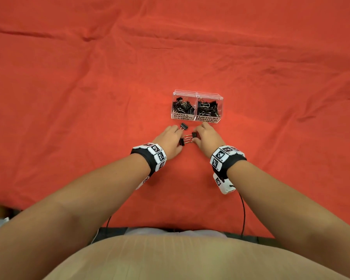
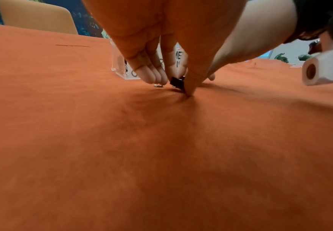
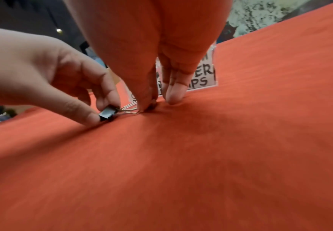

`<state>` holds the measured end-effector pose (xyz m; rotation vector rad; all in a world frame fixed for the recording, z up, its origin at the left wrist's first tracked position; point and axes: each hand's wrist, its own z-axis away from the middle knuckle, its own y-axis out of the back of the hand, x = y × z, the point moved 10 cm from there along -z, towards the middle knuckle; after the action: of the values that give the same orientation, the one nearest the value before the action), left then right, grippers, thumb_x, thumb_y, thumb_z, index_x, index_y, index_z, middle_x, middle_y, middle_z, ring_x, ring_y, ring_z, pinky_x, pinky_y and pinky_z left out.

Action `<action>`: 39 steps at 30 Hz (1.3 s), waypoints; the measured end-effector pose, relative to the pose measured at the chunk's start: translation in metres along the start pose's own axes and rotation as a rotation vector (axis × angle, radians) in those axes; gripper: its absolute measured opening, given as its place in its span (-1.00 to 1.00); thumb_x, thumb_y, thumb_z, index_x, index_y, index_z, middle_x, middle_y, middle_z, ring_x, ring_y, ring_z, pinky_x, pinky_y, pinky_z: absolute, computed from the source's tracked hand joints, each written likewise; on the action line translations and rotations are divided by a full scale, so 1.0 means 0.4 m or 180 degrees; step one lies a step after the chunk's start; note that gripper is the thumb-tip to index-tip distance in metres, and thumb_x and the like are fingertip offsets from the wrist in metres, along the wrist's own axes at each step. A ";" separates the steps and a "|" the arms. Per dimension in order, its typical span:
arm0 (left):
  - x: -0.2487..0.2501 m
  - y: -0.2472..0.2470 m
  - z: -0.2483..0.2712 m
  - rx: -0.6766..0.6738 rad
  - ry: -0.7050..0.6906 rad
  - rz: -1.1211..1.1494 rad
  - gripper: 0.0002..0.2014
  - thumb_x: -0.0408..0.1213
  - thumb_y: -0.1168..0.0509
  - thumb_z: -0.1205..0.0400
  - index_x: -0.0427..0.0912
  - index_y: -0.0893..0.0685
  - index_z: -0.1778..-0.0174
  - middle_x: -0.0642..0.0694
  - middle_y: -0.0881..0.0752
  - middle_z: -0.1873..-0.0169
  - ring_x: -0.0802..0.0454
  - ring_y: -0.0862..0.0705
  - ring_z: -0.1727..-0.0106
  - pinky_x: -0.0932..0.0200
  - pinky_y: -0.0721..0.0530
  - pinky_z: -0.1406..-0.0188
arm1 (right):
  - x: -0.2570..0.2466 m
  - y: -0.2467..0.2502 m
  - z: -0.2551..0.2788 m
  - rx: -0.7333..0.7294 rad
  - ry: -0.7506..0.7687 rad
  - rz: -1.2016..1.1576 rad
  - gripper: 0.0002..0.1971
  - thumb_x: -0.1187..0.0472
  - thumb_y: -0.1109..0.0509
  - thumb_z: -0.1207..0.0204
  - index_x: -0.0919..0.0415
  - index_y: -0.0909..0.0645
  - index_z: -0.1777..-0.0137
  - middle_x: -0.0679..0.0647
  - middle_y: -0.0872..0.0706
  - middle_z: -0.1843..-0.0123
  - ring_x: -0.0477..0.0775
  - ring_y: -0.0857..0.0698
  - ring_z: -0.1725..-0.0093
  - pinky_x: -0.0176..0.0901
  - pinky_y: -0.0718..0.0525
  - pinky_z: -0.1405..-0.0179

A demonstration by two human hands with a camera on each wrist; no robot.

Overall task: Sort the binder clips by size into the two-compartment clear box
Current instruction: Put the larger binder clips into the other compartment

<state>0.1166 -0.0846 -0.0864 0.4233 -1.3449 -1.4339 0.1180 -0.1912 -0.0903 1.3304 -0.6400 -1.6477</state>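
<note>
The clear two-compartment box (image 1: 197,118) stands on the red cloth, labelled SMALL BINDER CLIPS on the left and MEDIUM BINDER CLIPS on the right; both halves hold several black clips. Just in front of it, my left hand (image 1: 180,142) pinches a black clip (image 1: 182,142) on the cloth between thumb and fingers; this clip (image 2: 177,82) also shows in the left wrist view. My right hand (image 1: 194,136) pinches a second black clip (image 1: 194,135), mostly hidden in the right wrist view. Their wire handles (image 3: 130,107) meet between my hands. A third clip (image 1: 183,126) lies loose beside my left fingers.
The red cloth (image 1: 89,98) covers the whole table, with wrinkles at the back. A chair back (image 2: 37,17) stands beyond the far edge. Cables (image 1: 243,211) hang from my wristbands near the table's front edge.
</note>
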 end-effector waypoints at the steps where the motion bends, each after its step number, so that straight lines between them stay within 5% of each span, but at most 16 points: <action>1: -0.001 0.006 0.002 0.0058 0.0006 0.0075 -0.69 -0.23 -0.33 -0.55 -0.23 -0.56 -0.19 -0.19 -0.52 -0.15 -0.15 -0.46 -0.28 -0.10 -0.56 -0.25 | 0.008 0.008 0.006 0.0084 -0.0051 -0.0120 -0.71 0.29 -0.43 -0.45 0.28 -0.56 -0.17 0.20 -0.56 -0.14 0.20 -0.59 -0.14 0.05 -0.58 -0.17; 6: -0.028 0.058 -0.007 0.0480 0.0318 0.0552 -0.68 -0.27 -0.32 -0.55 -0.22 -0.57 -0.21 -0.16 -0.54 -0.17 -0.10 -0.49 -0.29 -0.02 -0.54 -0.30 | 0.045 0.072 0.040 0.0432 -0.0365 -0.0896 -0.87 0.41 -0.39 -0.41 0.22 -0.59 0.10 0.02 -0.61 0.24 0.00 -0.56 0.26 -0.11 -0.64 0.11; 11: -0.052 0.041 -0.019 0.0360 0.0701 0.0753 -0.69 -0.28 -0.32 -0.57 -0.23 -0.57 -0.22 -0.17 -0.57 -0.20 -0.11 -0.52 -0.30 -0.04 -0.55 -0.31 | 0.060 0.267 0.004 0.1261 -0.0397 -0.0945 -0.88 0.37 -0.36 -0.46 0.20 -0.59 0.04 0.03 -0.64 0.16 -0.04 -0.59 0.24 -0.38 -0.59 0.23; 13: -0.050 0.023 -0.016 0.0241 0.0665 0.0686 -0.70 -0.32 -0.33 -0.55 -0.25 -0.59 -0.20 -0.19 -0.58 -0.17 -0.15 -0.54 -0.28 -0.04 -0.56 -0.28 | 0.071 0.313 -0.031 0.1367 -0.0456 -0.0749 -0.89 0.37 -0.32 -0.47 0.22 -0.59 0.04 0.11 -0.66 0.12 0.05 -0.63 0.18 -0.21 -0.67 0.15; 15: -0.050 0.015 -0.012 0.0186 0.0633 0.0681 -0.71 -0.34 -0.33 -0.53 -0.25 -0.60 -0.18 -0.20 -0.58 -0.14 -0.17 -0.56 -0.24 -0.03 -0.57 -0.25 | 0.069 0.314 -0.062 0.1215 -0.0476 -0.0434 -0.88 0.35 -0.32 -0.48 0.27 -0.61 0.01 0.21 -0.66 0.01 0.18 -0.66 0.07 0.04 -0.68 -0.01; 20: -0.085 0.053 -0.003 0.0306 0.0784 0.1089 -0.76 -0.32 -0.37 -0.50 -0.24 -0.66 -0.07 -0.19 -0.68 0.01 -0.12 -0.67 -0.01 -0.02 -0.66 -0.13 | -0.057 0.238 -0.063 0.0937 0.0235 -0.0104 -0.83 0.36 -0.28 -0.51 0.31 -0.68 -0.02 0.23 -0.62 -0.06 0.21 -0.61 -0.06 -0.07 -0.54 -0.07; 23: -0.120 0.111 0.007 0.0643 0.0822 0.1211 -0.80 -0.30 -0.38 -0.46 -0.23 -0.66 0.01 -0.10 -0.65 0.17 -0.06 -0.64 0.13 -0.02 -0.67 -0.05 | -0.128 0.106 -0.054 0.0250 0.0622 0.0050 -0.76 0.38 -0.23 -0.54 0.30 -0.68 -0.10 0.19 -0.66 -0.12 0.18 -0.64 -0.12 -0.03 -0.59 -0.16; 28: -0.142 0.193 0.002 0.0944 0.0778 0.1252 -0.82 -0.22 -0.38 -0.45 -0.19 -0.63 0.09 -0.07 -0.62 0.20 0.01 -0.56 0.19 0.04 -0.64 0.06 | -0.116 -0.033 -0.049 -0.0293 0.0565 0.0446 -0.57 0.45 -0.19 -0.53 0.31 -0.48 -0.42 0.18 -0.50 -0.41 0.23 -0.48 -0.40 0.12 -0.56 -0.31; 31: -0.092 0.225 -0.030 0.1000 0.0479 0.1260 -0.81 -0.24 -0.37 -0.44 -0.19 -0.63 0.06 -0.07 -0.62 0.18 0.01 -0.56 0.16 0.05 -0.63 0.04 | -0.090 -0.030 -0.038 -0.0107 0.0395 0.0464 -0.68 0.42 -0.20 -0.54 0.35 -0.53 -0.28 0.24 -0.51 -0.26 0.28 -0.50 -0.30 0.16 -0.60 -0.17; 39: 0.107 0.228 -0.166 0.0671 -0.0125 0.0788 -0.77 -0.32 -0.29 -0.47 -0.18 -0.58 -0.05 -0.14 -0.71 0.07 -0.14 -0.66 0.03 -0.06 -0.68 0.03 | 0.039 -0.002 0.046 0.0125 -0.0282 -0.0385 -0.68 0.29 -0.40 -0.39 0.31 -0.61 -0.15 0.23 -0.50 -0.10 0.25 -0.62 -0.02 -0.03 -0.58 -0.16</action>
<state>0.1959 -0.1338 -0.0100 0.3520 -1.5303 -1.1070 0.1000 -0.2069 -0.0934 1.3530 -0.6580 -1.8082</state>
